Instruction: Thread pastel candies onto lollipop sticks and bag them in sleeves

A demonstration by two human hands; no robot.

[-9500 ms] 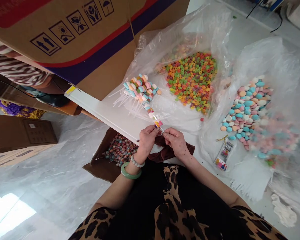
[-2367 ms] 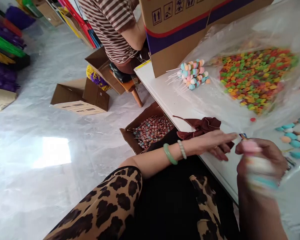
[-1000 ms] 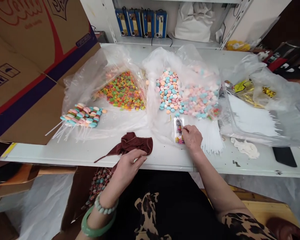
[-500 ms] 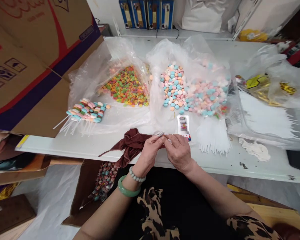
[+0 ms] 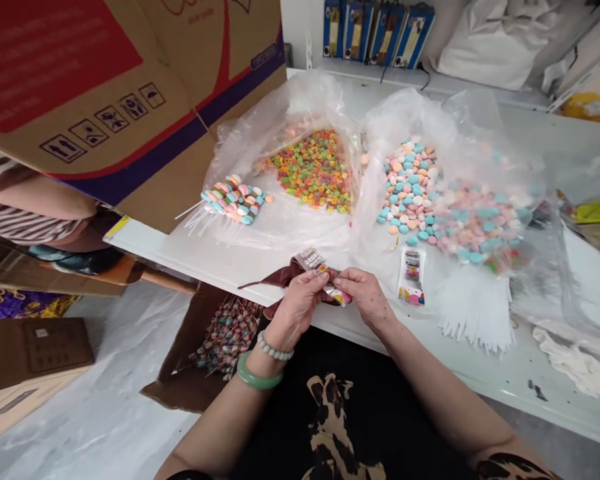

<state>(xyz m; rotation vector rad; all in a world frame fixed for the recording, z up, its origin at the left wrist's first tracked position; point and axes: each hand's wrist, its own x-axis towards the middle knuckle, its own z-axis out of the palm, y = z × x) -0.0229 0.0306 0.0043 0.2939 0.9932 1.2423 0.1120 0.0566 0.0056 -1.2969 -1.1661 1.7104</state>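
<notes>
Between my hands, over the table's front edge, is a small printed wrapper (image 5: 310,259) with a grey top and a colourful lower end. My left hand (image 5: 298,305) pinches it with thumb and fingers. My right hand (image 5: 369,299) has its fingertips closed on the wrapper's right side. Whether candy is inside cannot be made out. A dark brown cloth (image 5: 283,275) lies behind and under my left hand, partly hidden. To the right of my right hand lies a similar flat wrapper (image 5: 411,275). Beyond it is a bundle of white sticks (image 5: 473,310).
Candy skewers (image 5: 237,200) lie at the back left. Plastic bags hold ring candies (image 5: 315,170) and pastel candies (image 5: 413,190). A large carton (image 5: 180,80) stands left. Below the edge, an open box (image 5: 173,380) holds wrapped candies. A white glove (image 5: 573,360) lies right.
The view has swung left, shifting the table's things rightward. My hands are slightly further apart, and more of the wrapper between them shows.
</notes>
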